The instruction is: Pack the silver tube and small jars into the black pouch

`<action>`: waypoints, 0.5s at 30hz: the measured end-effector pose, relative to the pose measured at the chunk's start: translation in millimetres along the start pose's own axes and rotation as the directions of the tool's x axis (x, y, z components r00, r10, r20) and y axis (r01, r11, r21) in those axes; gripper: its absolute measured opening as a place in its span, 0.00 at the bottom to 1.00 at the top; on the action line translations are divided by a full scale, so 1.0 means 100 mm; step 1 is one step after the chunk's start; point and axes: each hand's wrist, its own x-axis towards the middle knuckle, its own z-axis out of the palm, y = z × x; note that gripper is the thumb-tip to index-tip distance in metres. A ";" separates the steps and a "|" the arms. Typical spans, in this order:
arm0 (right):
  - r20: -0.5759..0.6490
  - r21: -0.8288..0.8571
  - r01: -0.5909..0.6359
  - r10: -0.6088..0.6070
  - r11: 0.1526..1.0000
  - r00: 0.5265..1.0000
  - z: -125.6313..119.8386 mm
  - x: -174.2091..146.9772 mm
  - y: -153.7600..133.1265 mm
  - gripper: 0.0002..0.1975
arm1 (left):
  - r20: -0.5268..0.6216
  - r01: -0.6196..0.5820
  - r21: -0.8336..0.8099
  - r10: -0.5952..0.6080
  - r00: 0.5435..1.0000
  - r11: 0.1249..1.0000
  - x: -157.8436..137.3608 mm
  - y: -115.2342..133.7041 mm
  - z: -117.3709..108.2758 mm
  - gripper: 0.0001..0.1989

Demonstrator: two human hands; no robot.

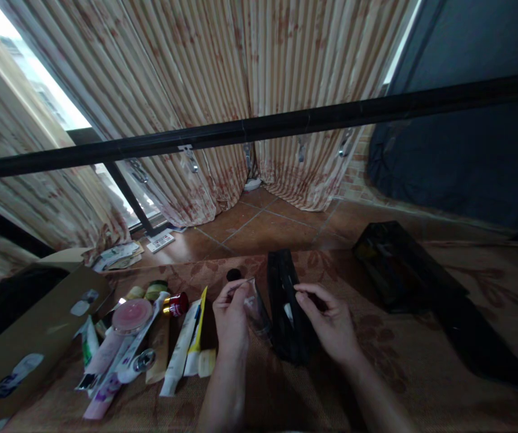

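A long black pouch (281, 264) stands on the patterned cloth between my hands, its top parted and something white showing inside. My right hand (333, 325) pinches the pouch's right edge between thumb and fingers. On the other side, my left hand (232, 319) is closed on the upper end of a clear, see-through packet (256, 310), which leans against the pouch; its contents are too dim to tell. Just beyond my left fingertips lies a small black round thing (233, 275). Left of that hand are a yellow tube (199, 319) and a white tube (180, 349).
Several cosmetics lie in a group at left, including a pink round container (132, 316) and a red jar (176, 305). A cardboard box (55, 343) borders them. At right rests a dark bag (403, 264) with a flap. A black rail (259, 127) crosses ahead, before curtains.
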 end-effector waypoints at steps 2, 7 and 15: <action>0.001 -0.010 0.001 -0.001 1.000 1.000 0.00 0.00 0.00 0.13 | -0.002 -0.044 0.009 0.044 0.999 0.999 0.00 0.02 -0.01 0.07; -0.006 -0.014 0.011 -0.011 1.000 1.000 -0.01 0.00 -0.03 0.13 | 0.119 -0.311 0.161 0.294 0.948 0.937 -0.01 0.13 -0.07 0.07; -0.012 -0.006 0.009 -0.009 1.000 1.000 0.01 0.01 -0.03 0.13 | 0.204 -0.268 0.243 0.221 0.954 0.932 0.02 0.12 -0.07 0.09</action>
